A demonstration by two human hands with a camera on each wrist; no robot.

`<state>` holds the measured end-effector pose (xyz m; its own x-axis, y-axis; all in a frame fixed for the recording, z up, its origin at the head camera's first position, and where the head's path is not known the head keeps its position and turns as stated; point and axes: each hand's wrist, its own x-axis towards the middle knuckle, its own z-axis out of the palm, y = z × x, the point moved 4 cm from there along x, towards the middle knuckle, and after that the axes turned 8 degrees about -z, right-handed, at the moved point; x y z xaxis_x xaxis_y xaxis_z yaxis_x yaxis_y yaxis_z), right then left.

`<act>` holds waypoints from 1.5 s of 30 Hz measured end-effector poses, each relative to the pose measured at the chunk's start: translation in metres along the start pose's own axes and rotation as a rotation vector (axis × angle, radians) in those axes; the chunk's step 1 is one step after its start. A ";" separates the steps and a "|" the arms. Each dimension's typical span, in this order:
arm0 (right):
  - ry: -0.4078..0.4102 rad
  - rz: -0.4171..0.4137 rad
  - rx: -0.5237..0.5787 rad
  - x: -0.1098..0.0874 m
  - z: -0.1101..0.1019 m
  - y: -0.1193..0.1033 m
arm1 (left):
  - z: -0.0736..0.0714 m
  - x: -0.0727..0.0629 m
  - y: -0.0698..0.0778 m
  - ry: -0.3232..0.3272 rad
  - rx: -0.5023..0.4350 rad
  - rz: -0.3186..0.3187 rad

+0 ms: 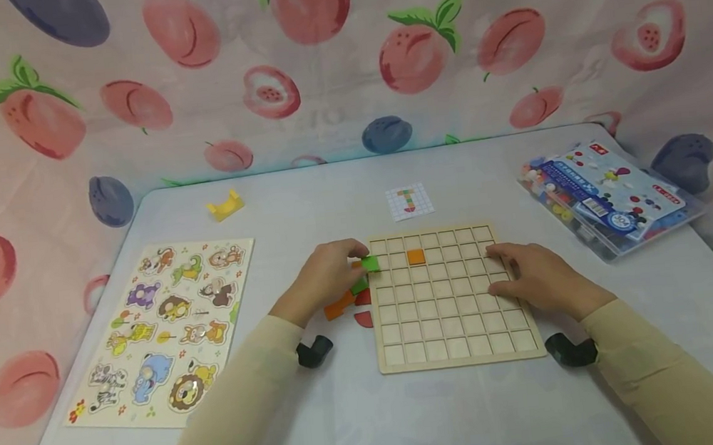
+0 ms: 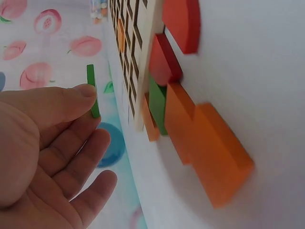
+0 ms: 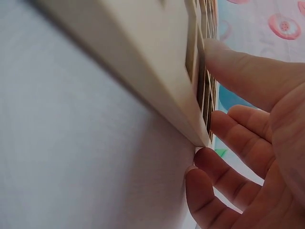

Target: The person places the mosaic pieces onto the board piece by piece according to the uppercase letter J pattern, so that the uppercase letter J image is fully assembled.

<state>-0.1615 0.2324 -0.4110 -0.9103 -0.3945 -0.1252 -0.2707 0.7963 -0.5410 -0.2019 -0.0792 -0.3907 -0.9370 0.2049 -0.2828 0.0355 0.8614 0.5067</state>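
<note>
Between thumb and fingertip my left hand (image 1: 331,274) pinches a thin green square tile (image 1: 370,263), held over the left edge of the wooden grid board (image 1: 460,362). In the left wrist view the green tile (image 2: 93,90) is edge-on and raised off the table. My right hand (image 1: 545,277) rests on the board's right edge, thumb and fingers apart. In the right wrist view the thumb lies on the grid and other fingertips are at the board's side. One orange square tile (image 1: 416,257) sits in a cell near the top. Orange tiles (image 2: 221,155), a green one and red rounded pieces (image 1: 363,319) lie beside the board's left edge.
A small pattern card (image 1: 410,201) lies behind the board. At the left is an animal puzzle board (image 1: 167,327), with a yellow piece (image 1: 226,206) beyond it. A clear plastic box (image 1: 612,198) of colourful parts stands at the back right. Fruit-patterned cloth hangs behind the table.
</note>
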 end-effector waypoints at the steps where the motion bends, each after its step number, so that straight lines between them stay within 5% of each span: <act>1: 0.000 0.002 0.001 0.000 0.000 0.000 | 0.001 0.001 0.002 0.001 0.001 0.010; 8: -0.004 0.003 0.009 0.000 -0.001 0.000 | 0.006 0.005 0.014 -0.003 -0.003 0.066; 45: -0.004 -0.010 -0.004 0.000 -0.002 -0.002 | 0.026 0.023 0.043 -0.032 -0.001 0.126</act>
<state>-0.1617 0.2319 -0.4086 -0.9061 -0.4047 -0.1231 -0.2815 0.7942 -0.5386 -0.2125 -0.0252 -0.3960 -0.9137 0.3260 -0.2428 0.1515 0.8274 0.5408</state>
